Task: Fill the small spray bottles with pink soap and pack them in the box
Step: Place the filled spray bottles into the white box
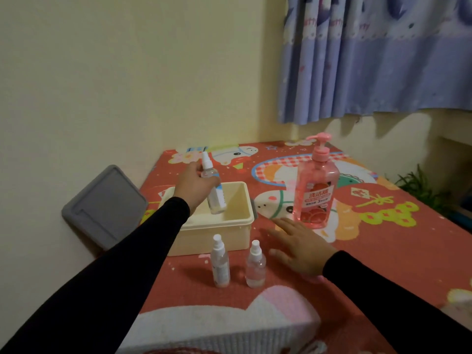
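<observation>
Nearest the camera, two small spray bottles are standing upright on the surface [383,251], which is covered in a red cartoon-print cloth: a taller bottle [220,261] on the left and a shorter bottle [255,264] just to its right, close together but apart. Both are capped; whether they are holding pink soap is too faint to tell.

Just right of them, the right hand [301,247] is lying flat on the cloth, its fingers [281,223] spread and holding nothing. It is sitting near the shorter bottle, so any sideways sweep toward the left could probably knock that light bottle over and into its neighbour.

Further back, the cream box [240,221] is sitting open. Above it, the left hand [195,183] is gripping a third spray bottle [215,198], tilted with its white nozzle pointing up and away and its base hanging over the box opening. If it is let go from this height it may bounce, land on its side or roll out over the low rim, and a loose cap could leak.

To the right of the box, the large pink soap bottle [316,185] with its pump top is standing upright, near the right hand's fingertips; a careless reach could tip it.

At the far left, a grey lid [104,208] is leaning against the wall [127,85], off the surface, where a nudge from the left arm might make it slide.
</observation>
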`<action>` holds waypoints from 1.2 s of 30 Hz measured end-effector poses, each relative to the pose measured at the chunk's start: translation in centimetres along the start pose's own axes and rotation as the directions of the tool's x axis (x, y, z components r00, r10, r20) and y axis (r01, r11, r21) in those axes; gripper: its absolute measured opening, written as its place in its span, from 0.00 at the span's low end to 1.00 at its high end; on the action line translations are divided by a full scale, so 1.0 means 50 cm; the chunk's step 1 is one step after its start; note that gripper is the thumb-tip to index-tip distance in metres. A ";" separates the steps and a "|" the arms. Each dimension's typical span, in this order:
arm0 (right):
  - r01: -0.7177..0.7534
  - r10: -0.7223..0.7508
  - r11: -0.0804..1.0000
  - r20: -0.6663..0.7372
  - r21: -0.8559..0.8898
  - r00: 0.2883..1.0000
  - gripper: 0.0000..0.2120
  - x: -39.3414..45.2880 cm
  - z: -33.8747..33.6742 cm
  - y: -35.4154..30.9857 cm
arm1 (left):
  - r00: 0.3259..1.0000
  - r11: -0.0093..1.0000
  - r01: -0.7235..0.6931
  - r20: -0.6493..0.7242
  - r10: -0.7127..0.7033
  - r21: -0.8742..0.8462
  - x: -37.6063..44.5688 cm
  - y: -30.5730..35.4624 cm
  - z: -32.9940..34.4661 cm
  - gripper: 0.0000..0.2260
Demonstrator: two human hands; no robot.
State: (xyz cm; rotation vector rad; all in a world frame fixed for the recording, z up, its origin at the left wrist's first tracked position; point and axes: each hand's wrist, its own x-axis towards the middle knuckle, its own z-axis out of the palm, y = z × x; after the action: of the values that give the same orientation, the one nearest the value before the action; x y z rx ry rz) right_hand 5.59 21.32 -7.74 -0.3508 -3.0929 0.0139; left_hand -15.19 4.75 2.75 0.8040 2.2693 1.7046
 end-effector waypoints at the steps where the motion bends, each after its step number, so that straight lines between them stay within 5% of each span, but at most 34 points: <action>1: 0.002 -0.002 1.000 0.005 0.007 1.000 0.44 0.001 0.004 0.003 | 1.000 1.000 0.017 0.004 -0.017 0.000 0.008 -0.004 0.005 0.14; 5: 0.006 -0.008 0.999 0.028 0.039 1.000 0.43 0.000 0.019 0.011 | 0.995 0.995 0.098 0.003 -0.098 0.014 0.033 -0.023 0.023 0.20; 18: -0.008 0.002 0.994 0.057 0.105 0.998 0.42 0.003 0.071 0.029 | 0.973 0.968 0.180 0.117 -0.201 0.174 0.078 -0.047 0.067 0.13; 36: -0.016 0.011 0.992 0.042 0.124 0.999 0.41 0.000 0.072 0.028 | 0.842 0.885 0.375 0.296 -0.450 0.278 0.098 -0.054 0.103 0.07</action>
State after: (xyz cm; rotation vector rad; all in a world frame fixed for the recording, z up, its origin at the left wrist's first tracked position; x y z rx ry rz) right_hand 5.79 22.64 -11.37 -0.3707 -3.1101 0.2155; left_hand -17.74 11.07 -0.61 0.5413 2.1833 1.0468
